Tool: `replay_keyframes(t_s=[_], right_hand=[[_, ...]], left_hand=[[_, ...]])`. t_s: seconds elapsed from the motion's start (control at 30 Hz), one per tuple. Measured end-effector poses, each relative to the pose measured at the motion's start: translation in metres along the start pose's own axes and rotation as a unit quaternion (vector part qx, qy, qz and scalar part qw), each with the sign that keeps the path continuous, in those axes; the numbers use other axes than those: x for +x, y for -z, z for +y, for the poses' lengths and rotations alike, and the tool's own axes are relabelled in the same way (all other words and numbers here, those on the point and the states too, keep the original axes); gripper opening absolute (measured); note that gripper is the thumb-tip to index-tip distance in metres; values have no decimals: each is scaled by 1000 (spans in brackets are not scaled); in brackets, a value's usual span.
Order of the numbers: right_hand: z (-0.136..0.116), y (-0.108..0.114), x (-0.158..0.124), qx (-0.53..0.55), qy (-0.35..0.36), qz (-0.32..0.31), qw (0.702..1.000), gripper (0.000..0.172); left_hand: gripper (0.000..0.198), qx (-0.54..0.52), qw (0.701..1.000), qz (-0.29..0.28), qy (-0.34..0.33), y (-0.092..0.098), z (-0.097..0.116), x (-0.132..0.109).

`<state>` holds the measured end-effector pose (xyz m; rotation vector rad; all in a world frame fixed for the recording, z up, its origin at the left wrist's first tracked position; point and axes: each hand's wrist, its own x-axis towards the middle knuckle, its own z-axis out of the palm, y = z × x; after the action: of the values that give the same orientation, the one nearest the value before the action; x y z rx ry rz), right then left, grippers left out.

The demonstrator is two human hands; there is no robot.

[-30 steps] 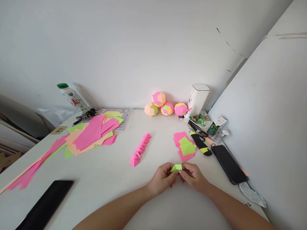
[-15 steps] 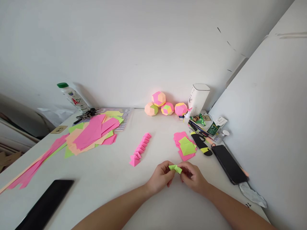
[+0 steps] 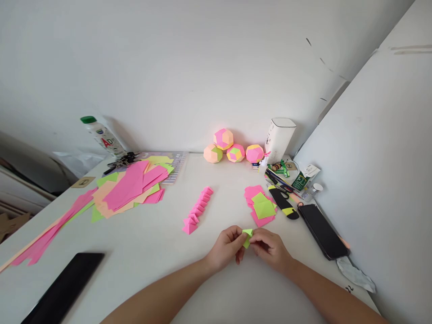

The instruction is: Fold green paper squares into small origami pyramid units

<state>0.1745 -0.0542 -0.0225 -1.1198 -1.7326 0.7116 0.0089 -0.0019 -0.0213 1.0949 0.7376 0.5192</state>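
A small folded piece of green paper [image 3: 248, 237] is between my two hands near the front of the table. My left hand [image 3: 229, 244] pinches it from the left, thumb on top. From the right, my right hand [image 3: 271, 247] closes its fingertips on the paper's edge. Just beyond my hands lies a loose stack of green and pink paper squares [image 3: 263, 208]. To the left of that runs a row of folded pink paper pieces [image 3: 198, 209], nested one behind another.
Several paper balls [image 3: 223, 139] sit against the wall beside a white container [image 3: 281, 139]. At right are a utility knife [image 3: 283, 202], scissors and a black phone [image 3: 323, 229]. Paper sheets [image 3: 126, 186] pile up at left, near a bottle [image 3: 103, 137] and a dark slab [image 3: 65, 285].
The green paper has turned and folded from a wide, spread shape into a narrower, more upright one. My hands have shifted only slightly around it.
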Motion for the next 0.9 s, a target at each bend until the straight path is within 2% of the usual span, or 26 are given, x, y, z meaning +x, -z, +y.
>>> replay_keyframes(t_s=[0.37,0.63,0.9], right_hand=[[9,0,-1,-20,19,4,1000,17],[6,-1,-2,8,-33,12,999,14],[-3,0,1,22,-88,21,996,16]], left_hand=[[42,3,1000,-3,22,-1,2,0],[41,16,999,-38,-7,1,0,0],[45,52,998,-43,-10,0,-1,-2]])
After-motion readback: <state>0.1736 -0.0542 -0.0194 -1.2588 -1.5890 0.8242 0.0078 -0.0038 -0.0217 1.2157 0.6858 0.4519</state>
